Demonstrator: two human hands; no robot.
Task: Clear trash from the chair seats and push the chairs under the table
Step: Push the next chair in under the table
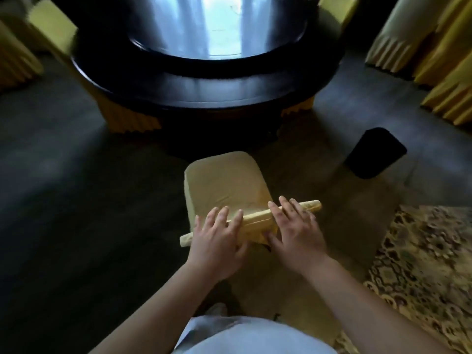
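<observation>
A chair in a yellow cover (pixel 224 183) stands right in front of me, its seat facing the round dark table (pixel 204 95). Nothing lies on the part of the seat I can see. My left hand (pixel 217 238) rests on the left part of the chair's top rail (pixel 255 215), fingers spread and laid over it. My right hand (pixel 296 228) rests on the right part of the rail, fingers straight and pointing forward. The chair's front edge is a short way from the table's rim.
A black waste bin (pixel 375 154) stands on the floor to the right of the chair. Other yellow-covered chairs sit at the left (pixel 51 29), far right (pixel 434 60) and behind the table (pixel 337 8). A patterned rug (pixel 424 264) lies at the lower right.
</observation>
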